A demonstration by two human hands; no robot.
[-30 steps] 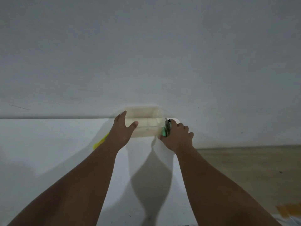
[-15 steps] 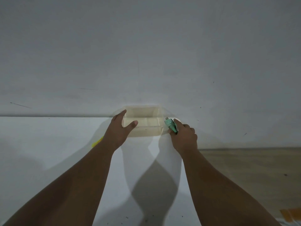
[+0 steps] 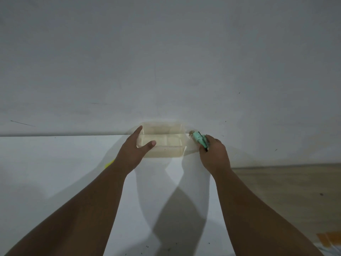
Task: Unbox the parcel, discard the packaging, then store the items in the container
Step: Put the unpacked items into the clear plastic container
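A plain grey-white wall [image 3: 166, 61] fills the upper half of the scene, marked only by a few faint dark scuffs. Below it a smooth white surface [image 3: 55, 172] runs up to the wall, with a strip of wood-toned floor [image 3: 286, 191] off to the right and some orange and white scraps [image 3: 326, 241] near the bottom right corner, too blurred to identify.

Both bare forearms reach across the surface, throwing dark shadows between them. At the far edge, against the wall, sits a clear rectangular plastic container [image 3: 166, 145], open at the top, pale and yellowish in this dim light. The left hand [image 3: 132, 152] holds its left end, fingers on the outside wall and thumb hooked over the near rim. Just to the right of the container, the right hand [image 3: 214, 154] is closed round a bundle of mint-green pens [image 3: 198, 139], their ends pointing up and left toward the container, close to its right corner but apart from it. Any printing on the pens is too small to read. A bright yellow thing [image 3: 109, 164] peeks out from behind the left wrist, mostly hidden.
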